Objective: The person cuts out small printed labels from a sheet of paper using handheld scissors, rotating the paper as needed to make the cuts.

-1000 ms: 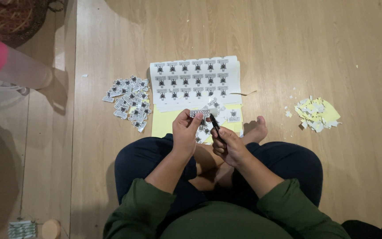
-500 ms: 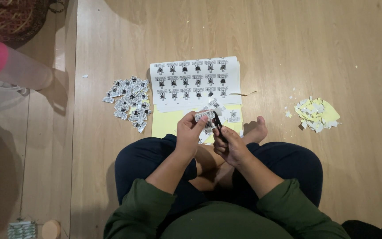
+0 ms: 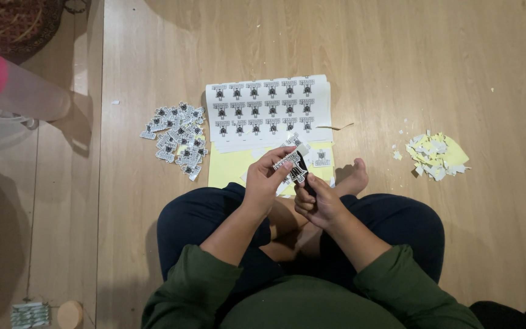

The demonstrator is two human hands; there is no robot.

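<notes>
Your left hand (image 3: 267, 180) pinches one small printed strip (image 3: 291, 163) between thumb and fingers, above your crossed legs. Your right hand (image 3: 318, 204) is closed around dark scissors (image 3: 304, 178) at the strip's edge. On the wooden floor (image 3: 427, 73) lie one printed sheet (image 3: 268, 108) — three rows of figures — one pile of cut pieces (image 3: 179, 137) and one heap of scraps (image 3: 434, 155).

My left hand (image 3: 265, 181) is raised over my crossed legs, fingers pinched closed; my right hand (image 3: 316, 204) sits just beside it, curled shut, forearms angled inward.
</notes>
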